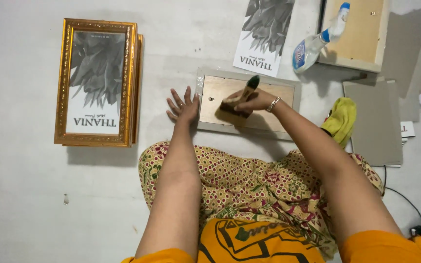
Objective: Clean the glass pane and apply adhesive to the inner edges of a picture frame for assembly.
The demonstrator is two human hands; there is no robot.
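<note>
At the upper left of the frame lies a gold picture frame [97, 82] flat on the pale floor [20, 195], with a grey leaf print inside it; a second gold frame shows just under its right edge. To the right of it, near the middle, the left hand [183, 106] rests with the fingers spread open, the palm down, touching the left edge of a silver-grey frame [247, 128] that lies face down on the floor. Its brown backing board [218, 92] is turned up. The right hand [255, 101] is over this board and is closed around a brush with a dark green handle [242, 97]; the bristles touch the board. A bracelet sits on the right wrist. Above the frame, at the top middle, lies a loose leaf print [264, 36]. Right of it, a spray bottle [315, 45] leans against another face-down frame [359, 31]. At the right side, a yellow cloth [341, 119] lies beside grey cardboard sheets [376, 122]. In the lower middle is the person's patterned skirt.
</note>
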